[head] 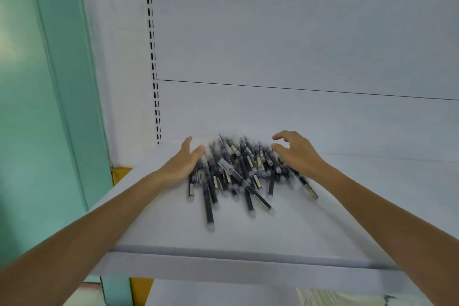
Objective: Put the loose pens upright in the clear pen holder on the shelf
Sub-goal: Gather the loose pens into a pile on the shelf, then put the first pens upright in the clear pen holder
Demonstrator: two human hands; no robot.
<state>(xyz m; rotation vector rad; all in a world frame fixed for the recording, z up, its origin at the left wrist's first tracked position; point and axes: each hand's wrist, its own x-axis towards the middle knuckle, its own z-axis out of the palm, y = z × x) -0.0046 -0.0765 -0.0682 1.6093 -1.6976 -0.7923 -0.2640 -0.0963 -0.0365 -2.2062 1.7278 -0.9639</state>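
Observation:
A heap of several black pens point(238, 176) with clear caps lies loose on the white shelf point(248, 236), a little blurred. My left hand point(185, 161) rests against the heap's left side with its fingers straight. On the right side of the heap my right hand point(295, 151) hovers over the pens with loosely bent fingers, holding nothing that I can see. No clear pen holder shows in the head view.
The shelf's white back panel point(298, 32) rises behind the pens, with a slotted upright point(152, 57) at its left. A green wall point(44, 107) stands further left. The shelf's front edge point(248, 253) runs across below the heap.

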